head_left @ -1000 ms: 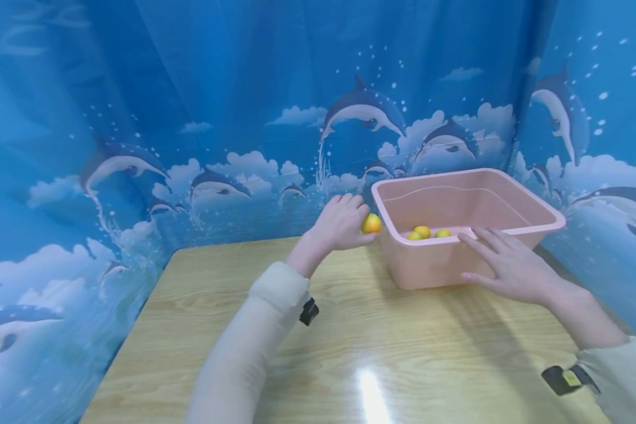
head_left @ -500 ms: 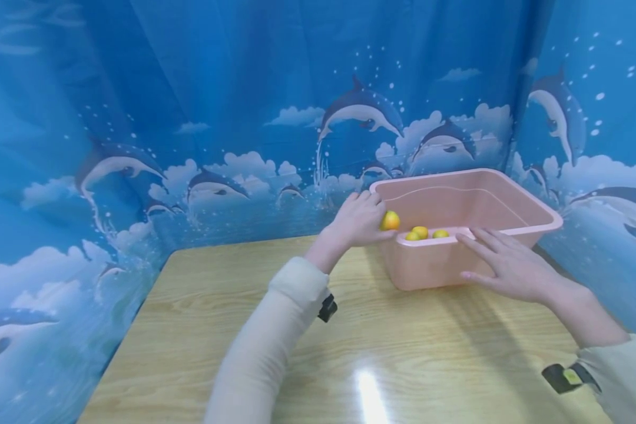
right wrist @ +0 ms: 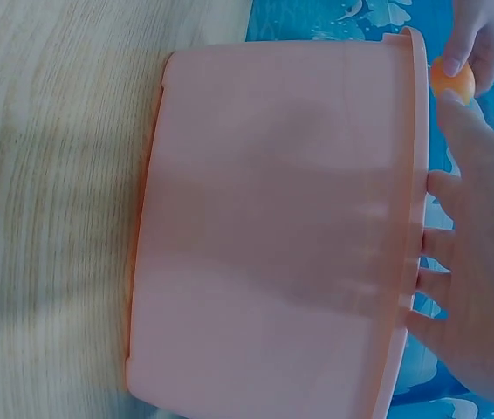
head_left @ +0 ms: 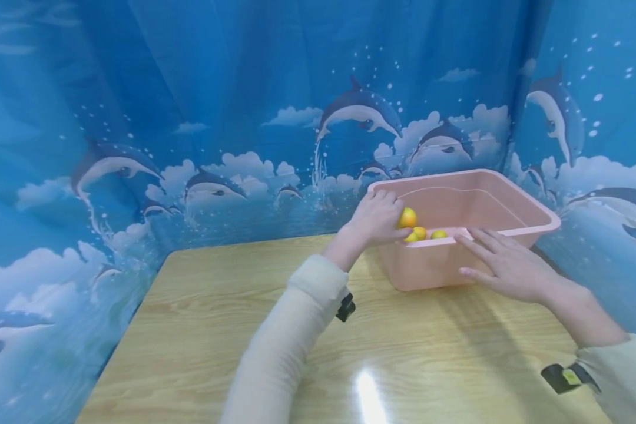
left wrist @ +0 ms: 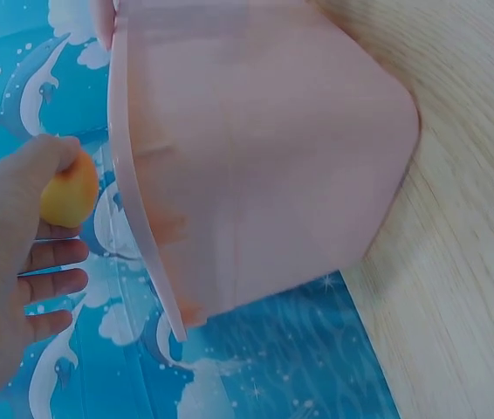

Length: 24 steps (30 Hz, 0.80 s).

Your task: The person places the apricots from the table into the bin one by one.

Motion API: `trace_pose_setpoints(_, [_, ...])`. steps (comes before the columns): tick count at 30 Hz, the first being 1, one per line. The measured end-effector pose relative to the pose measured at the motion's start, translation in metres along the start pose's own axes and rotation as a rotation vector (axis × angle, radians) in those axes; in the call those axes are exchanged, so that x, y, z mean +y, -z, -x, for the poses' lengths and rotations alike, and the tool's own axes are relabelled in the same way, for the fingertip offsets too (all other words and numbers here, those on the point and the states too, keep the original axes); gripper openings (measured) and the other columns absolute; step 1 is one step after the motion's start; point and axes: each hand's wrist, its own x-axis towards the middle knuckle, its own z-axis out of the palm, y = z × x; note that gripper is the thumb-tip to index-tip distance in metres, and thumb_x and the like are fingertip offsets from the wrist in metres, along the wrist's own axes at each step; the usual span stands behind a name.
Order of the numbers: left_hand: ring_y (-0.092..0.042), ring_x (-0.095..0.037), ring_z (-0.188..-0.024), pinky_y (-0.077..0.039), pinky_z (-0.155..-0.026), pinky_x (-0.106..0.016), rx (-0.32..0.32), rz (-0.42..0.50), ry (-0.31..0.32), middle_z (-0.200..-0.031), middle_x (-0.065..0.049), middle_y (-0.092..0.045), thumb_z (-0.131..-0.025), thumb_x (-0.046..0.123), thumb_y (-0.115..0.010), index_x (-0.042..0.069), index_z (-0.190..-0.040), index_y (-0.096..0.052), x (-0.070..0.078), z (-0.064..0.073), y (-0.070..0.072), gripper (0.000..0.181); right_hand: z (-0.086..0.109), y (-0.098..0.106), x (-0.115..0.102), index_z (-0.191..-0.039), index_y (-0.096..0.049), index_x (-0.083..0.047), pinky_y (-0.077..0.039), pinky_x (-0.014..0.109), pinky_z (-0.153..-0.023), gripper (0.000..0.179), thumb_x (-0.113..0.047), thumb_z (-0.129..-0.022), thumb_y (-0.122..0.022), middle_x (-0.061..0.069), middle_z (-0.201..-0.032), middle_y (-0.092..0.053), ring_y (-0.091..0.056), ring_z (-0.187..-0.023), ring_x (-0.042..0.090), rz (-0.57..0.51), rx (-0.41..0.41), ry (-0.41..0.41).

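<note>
My left hand (head_left: 377, 219) pinches a small round yellow-orange fruit (head_left: 408, 217) between thumb and fingers, over the left end of a pink plastic tub (head_left: 440, 268). In the left wrist view the fruit (left wrist: 71, 192) sits against the thumb, just outside the line of the rim, while the other fingers are spread. Inside the tub lie several more yellow fruits (head_left: 439, 234), partly hidden behind the near wall. My right hand (head_left: 514, 268) rests with fairly straight fingers on the tub's near rim; the right wrist view shows its fingertips (right wrist: 435, 284) along that edge.
The tub stands at the back right of a light wooden table (head_left: 217, 306). Behind and beside the table hangs a blue curtain (head_left: 217, 88) printed with dolphins. Dark straps (head_left: 345, 307) are on both wrists.
My left hand has moved right with the fruit, from outside the tub's left end to over its inside. The right hand stays at the near rim.
</note>
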Motion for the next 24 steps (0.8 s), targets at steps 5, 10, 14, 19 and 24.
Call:
trace_pose_setpoints(5, [-0.04, -0.015, -0.111, -0.031, -0.097, -0.032, 0.019, -0.009, -0.013, -0.12, 0.003, -0.049, -0.088, 0.05, -0.054, 0.019, -0.127, -0.047, 0.006, -0.002, -0.001, 0.05, -0.002, -0.001, -0.001, -0.148, -0.02, -0.014, -0.021, 0.064, -0.098, 0.074, -0.049, -0.091, -0.05, 0.024, -0.149, -0.017, -0.018, -0.133, 0.045, -0.004, -0.007, 0.001])
trace_pose_setpoints(10, [-0.039, -0.016, -0.118, -0.03, -0.101, -0.033, 0.013, -0.029, -0.005, -0.128, 0.001, -0.047, -0.089, 0.051, -0.052, 0.018, -0.132, -0.044, 0.003, 0.005, -0.003, 0.055, -0.005, -0.003, -0.002, -0.148, -0.02, -0.013, -0.022, 0.063, -0.098, 0.075, -0.049, -0.09, -0.052, 0.026, -0.148, -0.018, -0.019, -0.132, 0.046, 0.011, 0.003, 0.027])
trace_pose_setpoints(14, [-0.043, -0.016, -0.112, -0.035, -0.095, -0.032, 0.046, -0.013, 0.006, -0.121, 0.001, -0.051, -0.09, 0.05, -0.051, 0.017, -0.127, -0.049, -0.006, 0.017, -0.006, 0.05, -0.007, -0.004, 0.0, -0.148, -0.019, -0.013, -0.022, 0.063, -0.098, 0.076, -0.049, -0.09, -0.052, 0.027, -0.147, -0.019, -0.02, -0.131, 0.046, 0.025, 0.023, 0.047])
trace_pose_setpoints(19, [-0.049, -0.017, -0.102, -0.038, -0.091, -0.033, 0.126, -0.027, -0.003, -0.11, 0.002, -0.056, -0.092, 0.045, -0.049, 0.017, -0.117, -0.057, -0.023, 0.04, -0.018, 0.038, -0.007, -0.004, 0.003, -0.148, -0.018, -0.012, -0.021, 0.063, -0.098, 0.076, -0.048, -0.09, -0.052, 0.027, -0.147, -0.019, -0.02, -0.131, 0.047, 0.016, 0.025, 0.034])
trace_pose_setpoints(24, [-0.051, -0.02, -0.102, -0.039, -0.093, -0.037, 0.152, -0.016, 0.005, -0.11, -0.002, -0.058, -0.091, 0.042, -0.051, 0.014, -0.115, -0.06, -0.049, 0.071, -0.038, 0.037, -0.006, -0.004, 0.003, -0.148, -0.02, -0.012, -0.018, 0.063, -0.1, 0.07, -0.046, -0.093, -0.047, 0.027, -0.146, -0.021, -0.02, -0.131, 0.047, -0.028, 0.037, 0.001])
